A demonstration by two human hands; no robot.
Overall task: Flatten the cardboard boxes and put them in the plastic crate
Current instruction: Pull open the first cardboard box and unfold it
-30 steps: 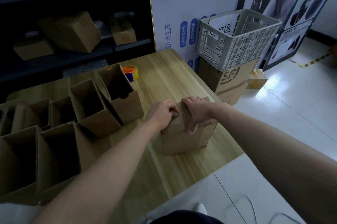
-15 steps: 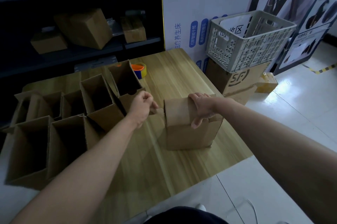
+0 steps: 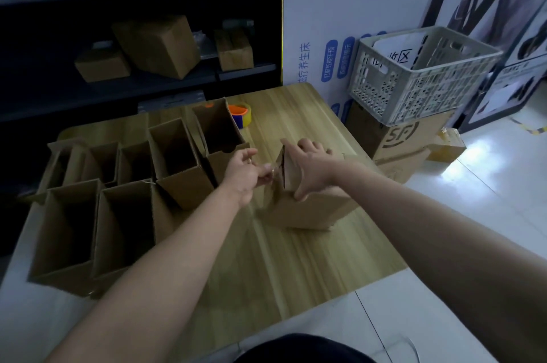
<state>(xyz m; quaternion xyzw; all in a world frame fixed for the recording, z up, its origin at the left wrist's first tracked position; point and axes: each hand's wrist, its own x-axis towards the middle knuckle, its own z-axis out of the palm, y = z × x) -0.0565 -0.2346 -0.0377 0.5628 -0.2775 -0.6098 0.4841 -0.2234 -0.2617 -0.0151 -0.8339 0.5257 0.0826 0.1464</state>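
A small brown cardboard box (image 3: 307,211) stands upright on the wooden table (image 3: 296,259), near its right edge. My right hand (image 3: 307,167) grips the top of the box, with the fingers over the far side and the thumb down the near face. My left hand (image 3: 245,173) pinches at the box's upper left edge, where a flap stands raised; something thin and shiny shows between the fingertips. The grey perforated plastic crate (image 3: 420,87) sits beyond the table's right side on a large printed carton (image 3: 414,137), with only a white sheet visible in it.
Several open-topped cardboard boxes (image 3: 174,161) crowd the left half of the table. A roll of tape (image 3: 241,115) lies behind them. Dark shelves (image 3: 157,46) with more boxes stand at the back. White floor lies to the right.
My left hand pulled away leftward from the box top, then came back close to its left edge. A flap now stands raised there. My right hand stayed on the box.
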